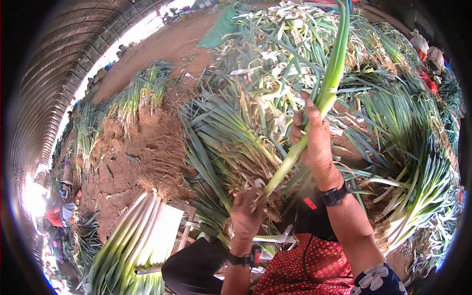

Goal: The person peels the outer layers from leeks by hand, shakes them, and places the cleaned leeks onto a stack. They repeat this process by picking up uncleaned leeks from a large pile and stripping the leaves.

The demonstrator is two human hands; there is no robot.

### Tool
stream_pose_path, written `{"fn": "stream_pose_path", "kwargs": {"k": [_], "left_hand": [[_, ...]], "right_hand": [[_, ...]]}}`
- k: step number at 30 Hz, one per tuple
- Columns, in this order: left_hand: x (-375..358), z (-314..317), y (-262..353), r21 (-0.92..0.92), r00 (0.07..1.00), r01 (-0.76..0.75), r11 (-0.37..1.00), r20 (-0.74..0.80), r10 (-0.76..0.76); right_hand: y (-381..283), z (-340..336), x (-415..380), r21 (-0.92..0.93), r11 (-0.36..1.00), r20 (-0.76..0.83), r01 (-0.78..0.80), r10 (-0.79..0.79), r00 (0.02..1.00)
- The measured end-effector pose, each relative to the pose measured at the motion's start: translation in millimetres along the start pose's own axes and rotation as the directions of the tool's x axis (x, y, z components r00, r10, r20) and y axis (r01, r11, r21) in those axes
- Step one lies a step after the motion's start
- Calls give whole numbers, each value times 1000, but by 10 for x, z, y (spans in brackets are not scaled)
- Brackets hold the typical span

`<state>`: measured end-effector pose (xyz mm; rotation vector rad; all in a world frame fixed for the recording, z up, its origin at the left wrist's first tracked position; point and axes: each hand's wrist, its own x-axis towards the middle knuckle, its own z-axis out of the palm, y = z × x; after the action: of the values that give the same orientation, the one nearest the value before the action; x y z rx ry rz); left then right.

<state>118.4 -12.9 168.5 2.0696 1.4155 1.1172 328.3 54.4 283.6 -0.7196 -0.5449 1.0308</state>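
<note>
A long leek (335, 71) slants across the middle of the head view, green leaves at the top and pale root end at the bottom. My right hand (317, 142) is closed around the middle of its stalk. At the lower end, my left hand (246, 216) is closed at the leek's roots, its fingertips partly hidden. Behind and below my hands lies a bundle of untrimmed leeks (233, 132) with dry brown roots. Lower left, cleaned leeks (130, 231) lie side by side on a white board (164, 228).
A large heap of leek leaves (275, 44) rises in front. More leeks (408, 118) are piled on the right, and another bundle (145, 91) stands on the brown ground (118, 179) at left. A green net (221, 27) lies at the back; a person (61, 214) is at far left.
</note>
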Motion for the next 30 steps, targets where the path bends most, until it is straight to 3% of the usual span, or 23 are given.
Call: {"fn": "stream_pose_path", "kwargs": {"k": [1, 3, 10, 14, 16, 19, 21, 26, 28, 29, 30], "left_hand": [[0, 56, 61, -3, 1000, 1, 1000, 2, -1], [-18, 131, 126, 113, 991, -130, 985, -24, 134], [-131, 153, 124, 292, 979, -176, 940, -50, 198], [-160, 143, 94, 243, 996, -51, 969, -65, 68], [-159, 182, 10, 57, 981, 60, 997, -190, -48], [-178, 141, -56, 8, 971, 55, 998, -232, -52], [-198, 125, -71, 47, 973, 64, 997, -223, -52], [-272, 155, -295, 83, 985, 38, 996, -169, -24], [-414, 213, -619, -135, 962, 228, 964, -122, -244], [-511, 237, -836, -136, 962, 225, 965, -124, -242], [-643, 256, -1094, -415, 845, 484, 770, -6, -534]], "right_hand": [[27, 6, -19, 16, 1000, -9, -18, 19, 1000], [62, -14, -44, 18, 1000, 1, -19, 19, 1000], [132, 4, -142, -31, 999, 21, -20, 21, 1000], [209, -65, -126, -11, 1000, 103, -16, 17, 995], [202, -63, -128, 0, 999, 128, -32, 32, 991], [180, -27, -151, 7, 998, 172, -68, 66, 983], [183, -30, -171, 1, 985, 176, -174, 172, 969], [243, -51, -188, -5, 981, 287, -193, 186, 940], [182, -15, -204, 10, 984, 276, -176, 166, 947], [169, -22, -191, 9, 985, 278, -173, 164, 947], [153, -42, -175, 3, 984, 290, -178, 170, 942]]}}
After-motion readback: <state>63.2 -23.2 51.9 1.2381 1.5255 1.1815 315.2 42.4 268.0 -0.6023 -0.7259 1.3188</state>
